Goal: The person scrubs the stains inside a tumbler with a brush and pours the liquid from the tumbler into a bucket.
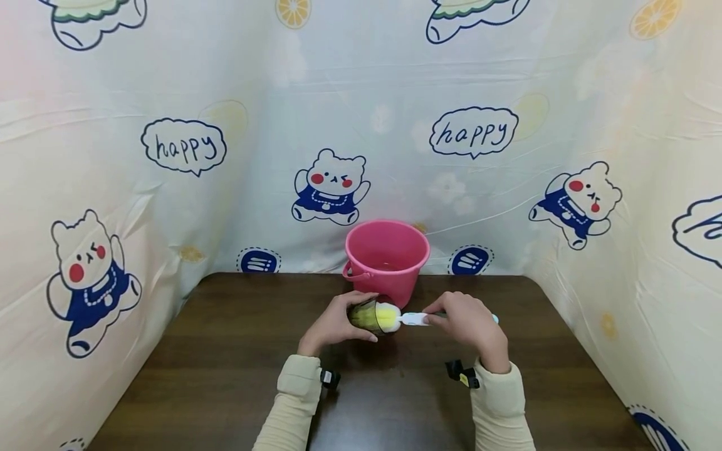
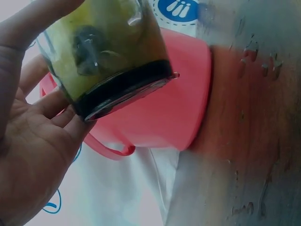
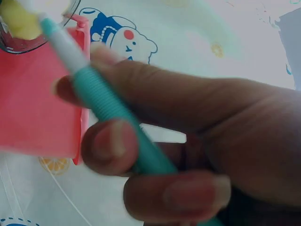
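Observation:
My left hand (image 1: 340, 321) grips a clear glass (image 1: 365, 317) that lies tipped on its side above the table, its mouth facing right. In the left wrist view the glass (image 2: 113, 52) shows a thick dark base, and yellow shows through its wall. A bottle brush (image 1: 414, 319) with a yellow and white sponge head (image 1: 388, 317) sits partly inside the glass mouth. My right hand (image 1: 465, 322) holds the brush by its handle. Seen from the right wrist, fingers and thumb curl round the ribbed teal handle (image 3: 108, 101).
A pink bucket (image 1: 389, 250) stands at the table's back edge, just behind the glass, its handle hanging at the left. Water drops (image 2: 254, 56) dot the brown wooden table (image 1: 237, 363). A printed curtain (image 1: 254, 75) surrounds the table at back and sides.

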`<state>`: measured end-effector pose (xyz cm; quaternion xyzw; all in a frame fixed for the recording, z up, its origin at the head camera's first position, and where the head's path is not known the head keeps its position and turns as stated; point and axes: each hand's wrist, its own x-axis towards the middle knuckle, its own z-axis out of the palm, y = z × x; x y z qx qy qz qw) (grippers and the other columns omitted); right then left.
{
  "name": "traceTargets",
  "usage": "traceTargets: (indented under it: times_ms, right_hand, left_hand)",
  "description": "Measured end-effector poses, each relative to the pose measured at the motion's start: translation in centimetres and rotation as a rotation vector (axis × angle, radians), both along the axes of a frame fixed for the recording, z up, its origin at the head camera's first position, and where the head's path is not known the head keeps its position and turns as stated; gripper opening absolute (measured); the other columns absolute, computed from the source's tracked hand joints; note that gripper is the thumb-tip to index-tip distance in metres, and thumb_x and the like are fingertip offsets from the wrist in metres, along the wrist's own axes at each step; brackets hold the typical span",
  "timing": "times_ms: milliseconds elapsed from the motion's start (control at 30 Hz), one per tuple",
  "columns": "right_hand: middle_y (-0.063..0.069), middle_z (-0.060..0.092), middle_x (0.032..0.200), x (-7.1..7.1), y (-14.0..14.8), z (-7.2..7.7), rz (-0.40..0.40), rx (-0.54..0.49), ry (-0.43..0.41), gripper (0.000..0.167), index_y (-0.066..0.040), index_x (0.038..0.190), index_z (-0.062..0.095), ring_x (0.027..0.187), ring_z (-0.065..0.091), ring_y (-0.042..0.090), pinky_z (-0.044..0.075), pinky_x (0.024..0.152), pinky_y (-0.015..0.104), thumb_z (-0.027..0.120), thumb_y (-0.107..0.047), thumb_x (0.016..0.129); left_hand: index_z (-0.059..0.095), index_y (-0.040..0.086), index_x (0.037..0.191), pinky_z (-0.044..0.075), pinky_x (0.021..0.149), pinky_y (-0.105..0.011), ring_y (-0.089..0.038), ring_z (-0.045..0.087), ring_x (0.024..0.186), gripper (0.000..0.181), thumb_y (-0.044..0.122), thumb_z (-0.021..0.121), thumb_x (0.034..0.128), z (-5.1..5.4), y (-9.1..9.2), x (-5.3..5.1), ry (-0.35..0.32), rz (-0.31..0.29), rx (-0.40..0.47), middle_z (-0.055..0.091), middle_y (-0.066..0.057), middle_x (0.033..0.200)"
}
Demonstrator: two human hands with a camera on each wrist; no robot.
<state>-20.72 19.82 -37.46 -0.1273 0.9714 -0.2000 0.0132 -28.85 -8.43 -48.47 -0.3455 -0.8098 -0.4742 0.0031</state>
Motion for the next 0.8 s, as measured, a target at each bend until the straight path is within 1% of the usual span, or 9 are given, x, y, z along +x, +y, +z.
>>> traceTargets:
  times_ms: [100, 233, 333, 400, 500, 600, 667, 733, 800]
  right_hand:
    - [-0.006, 0.072, 0.084, -0.1, 0.4, 0.2, -0.007, -0.012, 0.005, 0.015, -0.021, 0.104, 0.083, 0.063, 0.051, 0.014, 0.041, 0.056, 0.031, 0.077, -0.026, 0.091]
    - [-0.006, 0.072, 0.082, -0.1, 0.6, -0.1, -0.024, -0.018, -0.040, 0.015, -0.020, 0.103, 0.083, 0.063, 0.052, 0.014, 0.042, 0.056, 0.031, 0.077, -0.026, 0.092]
    - [-0.003, 0.068, 0.073, -0.1, 0.5, -0.3, -0.042, -0.025, -0.098, 0.013, -0.019, 0.100, 0.083, 0.060, 0.051, 0.015, 0.041, 0.056, 0.030, 0.078, -0.026, 0.090]
    - [-0.001, 0.064, 0.066, 0.0, 0.4, -0.4, -0.060, -0.020, -0.116, 0.012, -0.019, 0.098, 0.083, 0.058, 0.051, 0.016, 0.040, 0.054, 0.030, 0.078, -0.025, 0.090]
    - [-0.001, 0.067, 0.069, -0.1, 0.3, -0.5, -0.076, 0.010, -0.070, 0.013, -0.017, 0.099, 0.083, 0.058, 0.051, 0.016, 0.041, 0.054, 0.030, 0.079, -0.025, 0.089]
    - [-0.002, 0.072, 0.077, -0.1, 0.1, -0.4, -0.082, 0.051, 0.018, 0.017, -0.017, 0.101, 0.083, 0.060, 0.051, 0.015, 0.043, 0.054, 0.030, 0.080, -0.027, 0.089]
    - [-0.003, 0.073, 0.079, -0.1, -0.1, -0.3, -0.082, 0.069, 0.066, 0.018, -0.017, 0.102, 0.083, 0.060, 0.051, 0.015, 0.043, 0.053, 0.030, 0.080, -0.028, 0.088]
    - [-0.003, 0.074, 0.080, 0.1, -0.4, -0.1, -0.068, 0.087, 0.106, 0.018, -0.019, 0.102, 0.083, 0.059, 0.050, 0.013, 0.042, 0.051, 0.029, 0.080, -0.029, 0.088]
    - [-0.003, 0.075, 0.082, 0.5, -0.7, 0.0, -0.047, 0.097, 0.125, 0.018, -0.019, 0.102, 0.083, 0.058, 0.049, 0.012, 0.041, 0.050, 0.029, 0.081, -0.029, 0.088]
  left_hand:
    - [0.061, 0.026, 0.142, 0.048, 0.107, -0.046, -0.017, 0.054, 0.123, 0.083, 0.024, 0.097, 0.0678, 0.2, 0.0, -0.1, -0.019, 0.007, 0.010, 0.062, 0.007, 0.135]
    - [0.060, 0.030, 0.142, 0.049, 0.106, -0.040, -0.013, 0.053, 0.121, 0.082, 0.027, 0.097, 0.0681, 0.1, 0.0, -0.1, -0.022, 0.007, -0.008, 0.061, 0.011, 0.133]
    - [0.060, 0.030, 0.142, 0.051, 0.103, -0.039, -0.013, 0.054, 0.120, 0.082, 0.028, 0.097, 0.0684, 0.0, 0.1, -0.1, -0.016, -0.002, -0.015, 0.062, 0.011, 0.132]
    - [0.059, 0.029, 0.143, 0.051, 0.103, -0.039, -0.014, 0.054, 0.120, 0.082, 0.029, 0.096, 0.0691, 0.0, 0.2, 0.0, -0.015, -0.009, -0.020, 0.062, 0.010, 0.132]
    - [0.059, 0.028, 0.143, 0.051, 0.104, -0.039, -0.013, 0.053, 0.122, 0.082, 0.031, 0.095, 0.0698, 0.0, 0.4, 0.0, -0.022, -0.004, -0.031, 0.061, 0.010, 0.134]
    - [0.060, 0.027, 0.143, 0.050, 0.105, -0.040, -0.014, 0.052, 0.124, 0.082, 0.030, 0.096, 0.0697, 0.1, 0.5, 0.1, -0.033, 0.011, -0.031, 0.061, 0.010, 0.136]
    - [0.060, 0.027, 0.143, 0.050, 0.105, -0.040, -0.014, 0.052, 0.124, 0.082, 0.029, 0.096, 0.0695, 0.1, 0.5, 0.1, -0.041, 0.020, -0.029, 0.061, 0.010, 0.136]
    - [0.060, 0.027, 0.143, 0.050, 0.105, -0.041, -0.015, 0.052, 0.124, 0.082, 0.029, 0.096, 0.0695, 0.1, 0.4, 0.1, -0.041, 0.017, -0.027, 0.061, 0.009, 0.136]
    - [0.060, 0.027, 0.143, 0.051, 0.103, -0.041, -0.015, 0.053, 0.123, 0.082, 0.029, 0.096, 0.0697, -0.1, 0.4, 0.1, -0.040, 0.010, -0.031, 0.061, 0.009, 0.135]
